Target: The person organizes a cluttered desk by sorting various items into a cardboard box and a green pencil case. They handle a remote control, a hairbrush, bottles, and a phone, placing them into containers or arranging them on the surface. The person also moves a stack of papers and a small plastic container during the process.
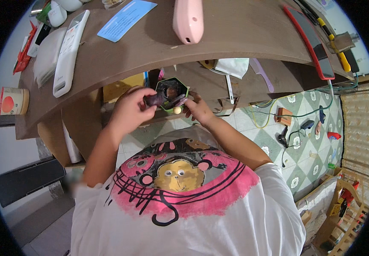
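Left hand: the left hand (130, 107) is curled nearly closed, fingertips pinched round a small dark purple lump (153, 100), held just left of the box.
Right hand: the right hand (198, 109) is half closed; its fingers reach to the right rim of the box and appear to pinch a thin dark strip (176, 101) lying across it. How firm that grip is, I cannot tell.
Box: a small green-rimmed hexagonal box (185, 90) with dark, shiny contents sits on the lower shelf under the desk top, between the two hands, at the middle of the view.
Bead: a small round cream bead (177, 110) sits at the near edge of the box, just beside the right fingers; whether it is loose or attached cannot be told.
Desk top: the brown wooden desk top (150, 47) curves across the far side, carrying a white remote control (69, 53) at far left, a light blue card (127, 19) and a pink oblong case (188, 19).
Doing it well, as I judge: keep the purple lump low over the box so a slip lands inside, not on the tiled floor (303, 145) to the right.
Steadying: let the right fingers hold the rim still while the left works.
Risk: the bead looks ready to roll off the shelf edge; mind it with the right fingers.
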Tool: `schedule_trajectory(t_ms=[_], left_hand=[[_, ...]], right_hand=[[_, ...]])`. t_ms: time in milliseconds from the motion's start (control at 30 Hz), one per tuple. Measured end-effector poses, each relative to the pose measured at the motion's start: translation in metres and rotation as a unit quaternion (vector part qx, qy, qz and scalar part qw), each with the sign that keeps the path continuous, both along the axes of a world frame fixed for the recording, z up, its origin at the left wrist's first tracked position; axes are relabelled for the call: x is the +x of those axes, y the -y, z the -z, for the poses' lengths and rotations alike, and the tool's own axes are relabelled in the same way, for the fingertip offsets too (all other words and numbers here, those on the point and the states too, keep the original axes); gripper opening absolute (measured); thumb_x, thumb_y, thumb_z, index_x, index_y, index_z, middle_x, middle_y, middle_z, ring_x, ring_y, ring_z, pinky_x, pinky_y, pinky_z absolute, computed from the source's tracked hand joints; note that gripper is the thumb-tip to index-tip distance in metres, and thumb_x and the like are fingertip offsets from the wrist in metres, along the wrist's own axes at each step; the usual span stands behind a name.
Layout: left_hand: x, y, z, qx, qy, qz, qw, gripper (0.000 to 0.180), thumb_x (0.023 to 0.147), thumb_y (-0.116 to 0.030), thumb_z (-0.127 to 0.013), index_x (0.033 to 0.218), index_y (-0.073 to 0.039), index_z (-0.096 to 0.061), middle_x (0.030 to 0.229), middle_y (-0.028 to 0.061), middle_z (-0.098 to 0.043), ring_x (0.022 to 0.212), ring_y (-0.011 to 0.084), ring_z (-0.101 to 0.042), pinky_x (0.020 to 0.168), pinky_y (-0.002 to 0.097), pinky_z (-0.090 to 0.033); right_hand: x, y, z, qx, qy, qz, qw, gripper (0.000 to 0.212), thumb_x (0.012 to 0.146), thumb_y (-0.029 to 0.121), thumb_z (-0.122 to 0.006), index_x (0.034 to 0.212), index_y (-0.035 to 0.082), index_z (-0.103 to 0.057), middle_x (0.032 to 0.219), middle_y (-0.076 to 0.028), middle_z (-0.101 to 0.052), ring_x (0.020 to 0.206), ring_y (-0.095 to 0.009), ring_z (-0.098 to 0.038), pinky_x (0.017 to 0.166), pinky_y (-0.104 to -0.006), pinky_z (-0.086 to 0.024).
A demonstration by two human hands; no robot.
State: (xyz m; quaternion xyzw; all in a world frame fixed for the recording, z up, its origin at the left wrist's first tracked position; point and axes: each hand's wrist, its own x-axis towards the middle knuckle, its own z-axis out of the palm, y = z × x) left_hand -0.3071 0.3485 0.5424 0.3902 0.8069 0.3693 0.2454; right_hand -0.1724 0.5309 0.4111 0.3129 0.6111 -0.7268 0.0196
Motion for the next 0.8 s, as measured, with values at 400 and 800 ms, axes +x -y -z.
schedule_trajectory(t_ms=[400, 800], left_hand=[[-0.003, 0.075, -0.125, 0.393, -0.299, -0.274, 0.826, 0.035, 0.081, -0.002, -0.063, 0.114, 0.003, -0.058, 0.105, 0.0099, -0.061, 0.087, 0.0135, -0.055, 0.079, 0.0265, -0.044], [-0.035, 0.097, -0.125, 0.189, -0.419, -0.308, 0.833, 0.034, 0.074, -0.009, -0.067, 0.107, -0.006, -0.061, 0.105, 0.0099, -0.063, 0.098, 0.0293, -0.056, 0.089, 0.0377, -0.042]], right_hand=[[0.003, -0.017, 0.014, 0.051, -0.04, -0.082, 0.995, 0.067, 0.089, 0.032, -0.056, 0.138, -0.001, -0.024, 0.081, -0.01, -0.062, 0.058, -0.012, -0.057, 0.044, -0.0224, -0.043], [0.001, -0.013, -0.007, 0.073, -0.025, -0.084, 0.993, 0.055, 0.086, 0.038, -0.057, 0.124, 0.002, -0.039, 0.08, -0.008, -0.061, 0.056, -0.012, -0.055, 0.043, -0.0242, -0.042]])
